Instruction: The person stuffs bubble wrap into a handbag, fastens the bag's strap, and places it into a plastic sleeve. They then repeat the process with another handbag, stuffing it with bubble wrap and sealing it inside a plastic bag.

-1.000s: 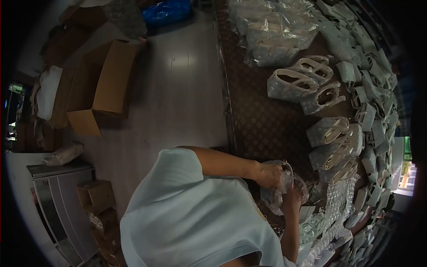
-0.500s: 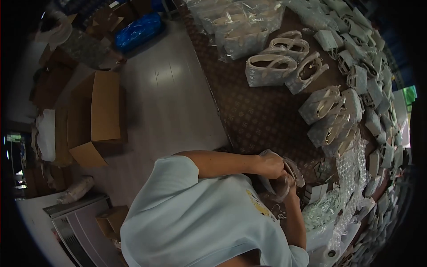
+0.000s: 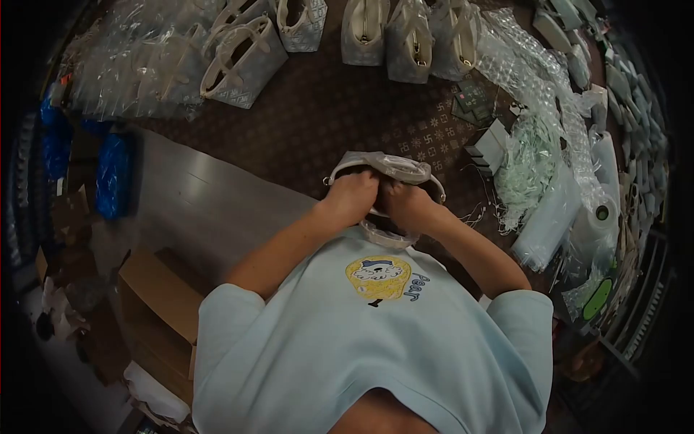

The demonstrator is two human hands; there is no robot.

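Note:
In front of my chest a pale handbag stands at the table's near edge, its dark mouth facing up. Its light handles look wrapped in clear plastic. My left hand is closed at the left of the opening, knuckles up. On the other side, my right hand is also closed, its fingertips down in the bag's mouth. Both hands nearly meet over the middle. What the fingertips pinch inside the bag is hidden.
Several similar handbags stand at the table's far side, some under clear plastic. To the right lie small white boxes, shredded filler, bubble wrap and a plastic roll. A cardboard box is on the floor at left.
My view has swung to the right and now faces the handbag squarely. The hands remain at the bag, whose opening is now more visible.

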